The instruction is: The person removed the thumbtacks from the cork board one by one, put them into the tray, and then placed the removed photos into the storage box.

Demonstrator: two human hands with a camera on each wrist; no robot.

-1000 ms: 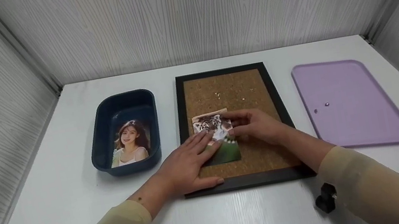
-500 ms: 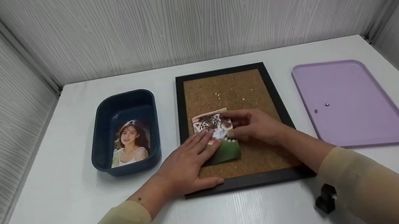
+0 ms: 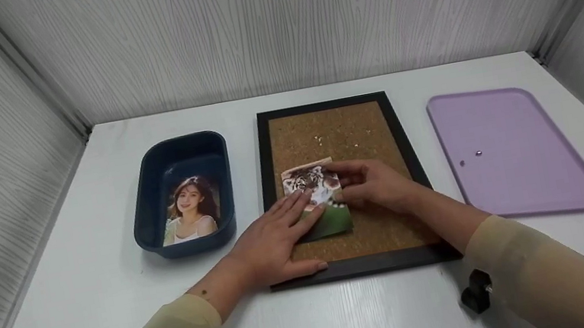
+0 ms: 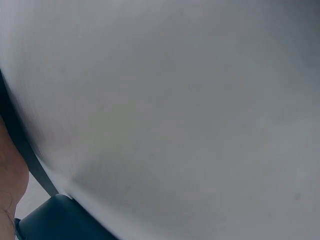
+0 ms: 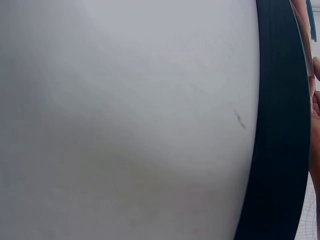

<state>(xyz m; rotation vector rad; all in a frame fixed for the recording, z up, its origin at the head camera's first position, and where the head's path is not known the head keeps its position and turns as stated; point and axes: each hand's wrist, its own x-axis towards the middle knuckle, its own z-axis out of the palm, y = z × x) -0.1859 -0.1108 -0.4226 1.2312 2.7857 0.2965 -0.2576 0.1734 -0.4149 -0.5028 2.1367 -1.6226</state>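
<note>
My left hand (image 3: 276,242) presses flat, fingers straight, on the tiger photo (image 3: 317,200) lying on the cork board (image 3: 344,136), while my right hand (image 3: 376,182) pinches its right edge.

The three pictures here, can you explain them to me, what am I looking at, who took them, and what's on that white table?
A person works with bare hands and wears three cameras. The wide picture comes from the head camera; the two grey blurry ones come from the wrist cameras and show mostly the table surface. On the white table lies a cork board in a black frame. The left hand lies flat on a tiger photo on the cork, while the right hand pinches the photo's right edge. Left of the board, a dark blue bin holds a portrait photo. On the right is a lilac tray.
</note>
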